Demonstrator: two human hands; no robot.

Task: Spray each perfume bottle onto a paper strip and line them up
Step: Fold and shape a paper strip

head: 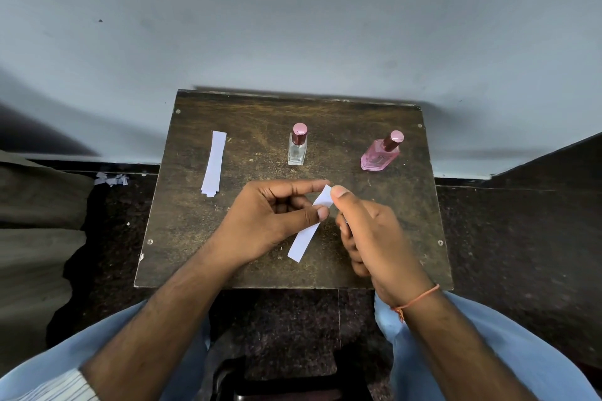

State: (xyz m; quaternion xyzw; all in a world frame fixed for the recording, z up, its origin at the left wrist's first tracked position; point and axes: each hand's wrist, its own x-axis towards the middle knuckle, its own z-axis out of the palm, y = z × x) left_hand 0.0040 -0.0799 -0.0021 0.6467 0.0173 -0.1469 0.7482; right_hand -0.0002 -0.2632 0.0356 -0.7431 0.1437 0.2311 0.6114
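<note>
Head view, from near to far: the left hand (273, 221) pinches a paper strip (309, 228) between thumb and forefinger, above the middle of the table (195, 231). The right hand (374, 231) has its fingers curled; its thumb touches the strip's upper end, and whether it holds something more I cannot tell. Farther, a stack of strips (214, 163) lies near the left edge. A clear bottle (297, 148) stands at the middle, a pink bottle (381, 153) toward the far right corner.
</note>
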